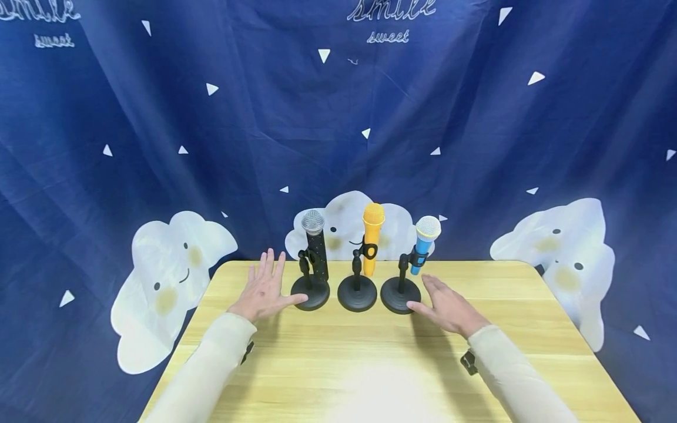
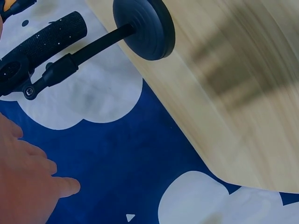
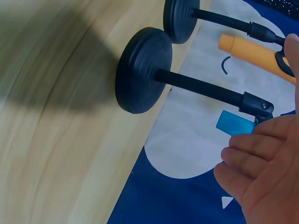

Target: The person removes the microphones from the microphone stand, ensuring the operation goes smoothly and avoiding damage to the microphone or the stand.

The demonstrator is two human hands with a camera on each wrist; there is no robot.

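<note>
Three microphones on round black stands are lined up near the table's far edge. The black microphone point(image 1: 318, 252) with a silver head is at the left, the yellow microphone point(image 1: 372, 235) in the middle, the blue microphone point(image 1: 424, 241) with a white head at the right. My left hand point(image 1: 264, 294) is spread beside the left stand point(image 1: 310, 294), its thumb overlapping that base in the head view. My right hand point(image 1: 446, 305) lies beside the right stand point(image 1: 400, 295), fingers straight, thumb overlapping the base edge. Neither hand grips anything.
The microphones stand on a light wooden table point(image 1: 338, 346) with rounded far corners. Behind it hangs a dark blue curtain point(image 1: 296, 106) printed with white clouds and triangles. The middle stand point(image 1: 357, 294) sits close between the other two bases.
</note>
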